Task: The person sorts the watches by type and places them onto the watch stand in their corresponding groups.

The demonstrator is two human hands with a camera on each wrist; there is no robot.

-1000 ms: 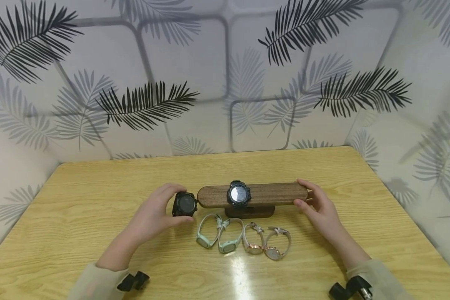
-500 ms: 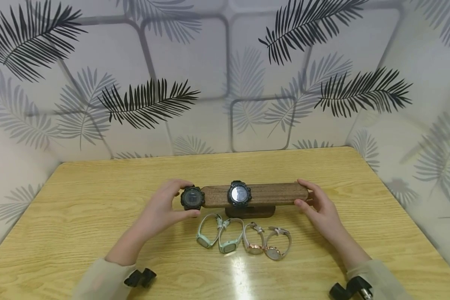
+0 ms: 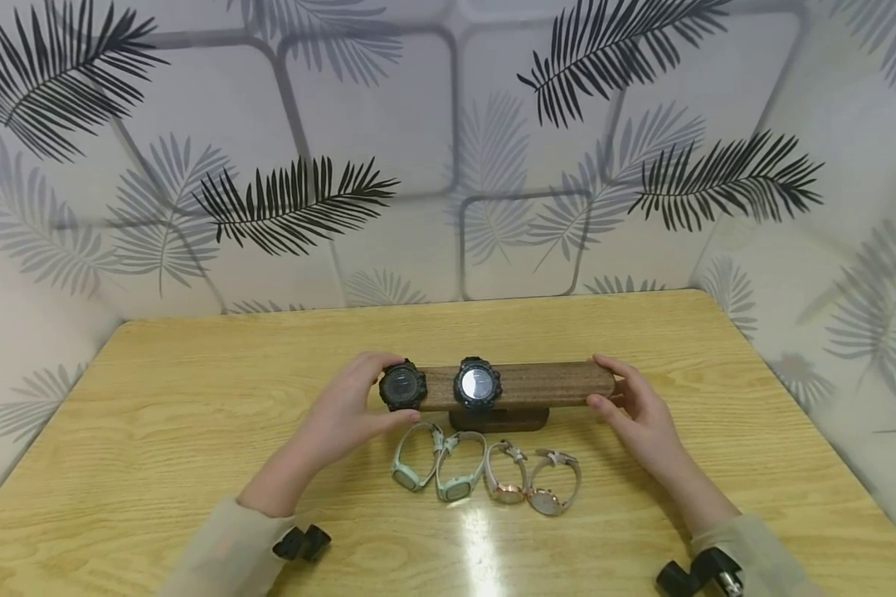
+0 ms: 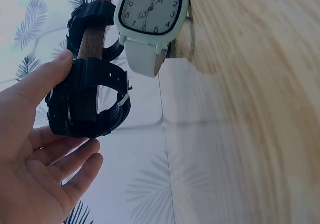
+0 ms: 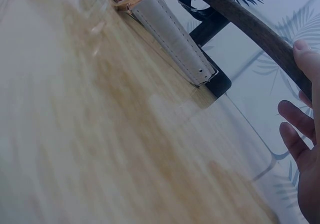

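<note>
My left hand (image 3: 343,419) pinches a black digital watch (image 3: 402,386) between thumb and fingers. In the left wrist view, this watch (image 4: 85,91) has its buckled strap looped round the end of the wooden bar. The bar (image 3: 552,384) belongs to a dark brown watch stand whose short base (image 3: 500,420) stands on the table. A second black watch (image 3: 477,384) sits on the bar left of its middle, its face catching light. With thumb and fingers my right hand (image 3: 638,414) grips the bar's right end. The right wrist view shows its thumb against the bar (image 5: 260,33).
In front of the stand, two mint-green watches (image 3: 406,478) and two rose-gold watches with pale straps (image 3: 545,502) rest on the wood-grain table (image 3: 216,390). One mint watch (image 4: 150,8) looms near the left wrist camera. A leaf-patterned wall (image 3: 373,116) rises behind.
My left hand has moved right, turning the black watch face-up and sliding it from beside the bar onto its left end. The right hand keeps its grip in place.
</note>
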